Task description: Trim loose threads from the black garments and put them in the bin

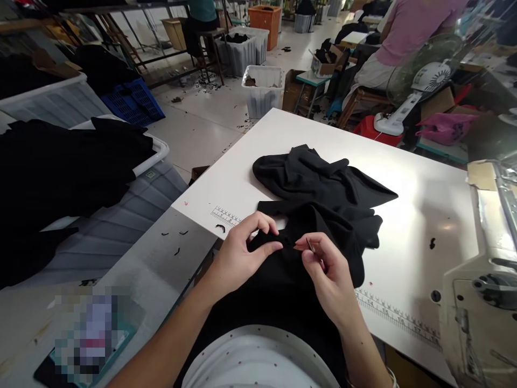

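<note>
A crumpled black garment [323, 194] lies on the white sewing table [420, 215] and hangs over its near edge toward my lap. My left hand [242, 253] pinches a fold of the black fabric at the table's edge, fingers closed on it. My right hand [327, 269] is a few centimetres to the right, fingers pinched round a thin metal tool [310, 245], perhaps small snips, its tip pointing at the fabric between both hands.
A sewing machine [480, 291] stands at the right edge. A bin [157, 156] piled with black fabric [60, 172] sits at my left. Printed rulers [226, 215] mark the table's edge. Beyond are crates, a fan [424, 81], and a seated person in pink [407, 32].
</note>
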The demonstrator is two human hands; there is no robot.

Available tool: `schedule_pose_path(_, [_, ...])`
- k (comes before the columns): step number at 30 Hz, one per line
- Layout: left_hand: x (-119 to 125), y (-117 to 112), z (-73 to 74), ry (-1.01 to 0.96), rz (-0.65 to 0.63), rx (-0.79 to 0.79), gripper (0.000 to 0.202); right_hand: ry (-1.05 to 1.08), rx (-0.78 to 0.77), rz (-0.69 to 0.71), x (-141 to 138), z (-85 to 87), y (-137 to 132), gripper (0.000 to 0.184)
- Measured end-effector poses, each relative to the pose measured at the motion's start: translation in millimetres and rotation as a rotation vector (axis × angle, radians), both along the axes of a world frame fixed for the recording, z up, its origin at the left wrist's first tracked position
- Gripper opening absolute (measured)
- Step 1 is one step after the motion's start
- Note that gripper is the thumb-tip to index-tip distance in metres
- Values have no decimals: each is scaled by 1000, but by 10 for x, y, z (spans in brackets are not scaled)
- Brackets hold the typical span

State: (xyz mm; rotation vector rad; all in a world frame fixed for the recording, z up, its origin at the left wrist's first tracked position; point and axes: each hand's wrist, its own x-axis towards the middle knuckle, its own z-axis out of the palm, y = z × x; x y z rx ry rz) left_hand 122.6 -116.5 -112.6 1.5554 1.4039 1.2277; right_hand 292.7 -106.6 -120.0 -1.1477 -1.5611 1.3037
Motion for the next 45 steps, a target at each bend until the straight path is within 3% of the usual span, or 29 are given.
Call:
schedule_pose_path(6, [12, 14, -11, -110, 33, -6, 28, 2, -185, 172, 160, 59, -3, 24])
schedule_pose_path(11, [48, 10, -20, -102, 65, 30, 30, -45, -174, 204, 173, 90, 37, 25])
schedule_pose_path(15, [87, -18, -37, -72, 79, 111, 32, -74, -97, 182, 134, 68, 80, 21])
schedule_pose_path(20, [132, -42, -71, -78, 105, 188, 34, -62, -117, 193, 126, 65, 116, 20])
schedule_pose_path(31, [187, -49, -74, -119, 94, 163, 33, 4, -105, 198, 137, 46, 112, 21])
schedule_pose_path(38, [184, -48, -62, -125, 60, 172, 33, 40, -74, 110, 103, 41, 83, 25])
schedule_pose_path(45, [158, -62, -28, -148, 53, 179, 32, -13, -160, 92, 213, 60, 21, 30])
